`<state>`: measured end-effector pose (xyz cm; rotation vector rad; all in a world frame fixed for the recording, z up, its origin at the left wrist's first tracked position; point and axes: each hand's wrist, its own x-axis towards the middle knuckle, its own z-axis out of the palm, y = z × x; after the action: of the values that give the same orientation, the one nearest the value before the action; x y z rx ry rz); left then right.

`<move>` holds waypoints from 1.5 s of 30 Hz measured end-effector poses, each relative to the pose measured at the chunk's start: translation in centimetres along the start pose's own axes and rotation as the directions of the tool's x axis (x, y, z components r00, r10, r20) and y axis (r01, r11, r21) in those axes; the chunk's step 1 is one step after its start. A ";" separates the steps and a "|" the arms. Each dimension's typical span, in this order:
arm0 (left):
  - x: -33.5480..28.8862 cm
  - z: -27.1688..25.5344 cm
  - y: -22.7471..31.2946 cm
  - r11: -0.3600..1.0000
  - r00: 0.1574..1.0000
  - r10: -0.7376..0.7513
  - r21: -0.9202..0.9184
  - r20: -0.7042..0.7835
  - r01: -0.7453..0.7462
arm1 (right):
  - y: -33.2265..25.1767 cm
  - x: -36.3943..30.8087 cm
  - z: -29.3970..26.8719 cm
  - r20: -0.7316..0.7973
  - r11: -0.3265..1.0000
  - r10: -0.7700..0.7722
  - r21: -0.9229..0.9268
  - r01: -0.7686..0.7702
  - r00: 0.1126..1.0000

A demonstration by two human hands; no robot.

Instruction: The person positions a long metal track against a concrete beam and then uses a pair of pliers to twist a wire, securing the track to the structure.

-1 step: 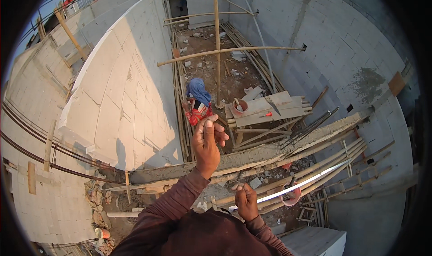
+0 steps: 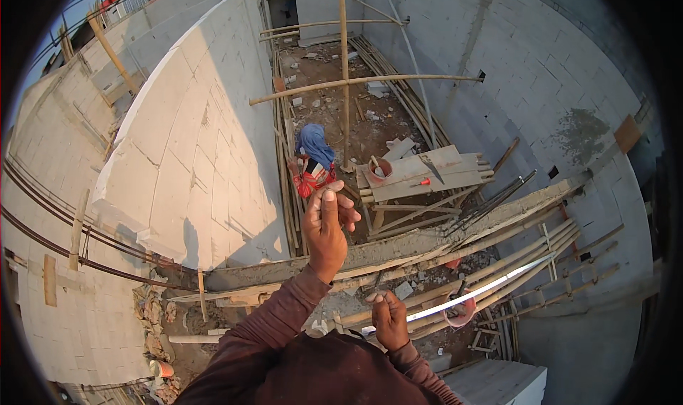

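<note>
My left hand [image 2: 327, 230] is raised in front of me, thumb pressed against the index fingertip and the other fingers curled. Whatever is in that pinch, if anything, is too small to make out. Lower and to the right, my right hand [image 2: 390, 319] is closed too, thumb against the bent fingers, and its contents cannot be told. Below and beyond both hands runs a rough grey concrete beam [image 2: 370, 250] with wooden formwork along its near side. A long shiny metal straightedge [image 2: 455, 300] lies across the bamboo poles just right of my right hand.
Below, a person [image 2: 313, 159] with a blue head covering is near a pale block wall [image 2: 192, 149]. A board-topped table [image 2: 427, 174] bears a bucket [image 2: 379, 169] and a handsaw [image 2: 431, 168]. Bamboo poles [image 2: 370, 81] cross the room. A pink bucket [image 2: 461, 311] stands by the straightedge.
</note>
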<state>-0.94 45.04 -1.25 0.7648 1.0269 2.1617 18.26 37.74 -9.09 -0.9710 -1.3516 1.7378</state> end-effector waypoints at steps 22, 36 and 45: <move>1.8 -0.8 1.1 0.998 1.000 0.002 -0.068 -0.006 -0.002 | -0.7 -0.5 0.0 0.027 0.998 -0.041 -0.046 0.042 0.999; 10.5 -3.1 5.9 0.929 0.986 -0.027 -0.368 -0.162 -0.035 | 0.1 0.3 -1.0 0.658 0.576 0.278 0.469 -0.670 0.700; 12.1 -3.2 6.5 0.940 0.998 -0.006 -0.342 -0.068 -0.017 | -1.7 2.0 0.1 0.466 0.916 0.218 0.205 -0.345 0.858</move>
<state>-12.83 49.10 5.14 0.5321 0.6509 2.3003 17.37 39.81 -7.67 -0.6655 -1.2097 2.4122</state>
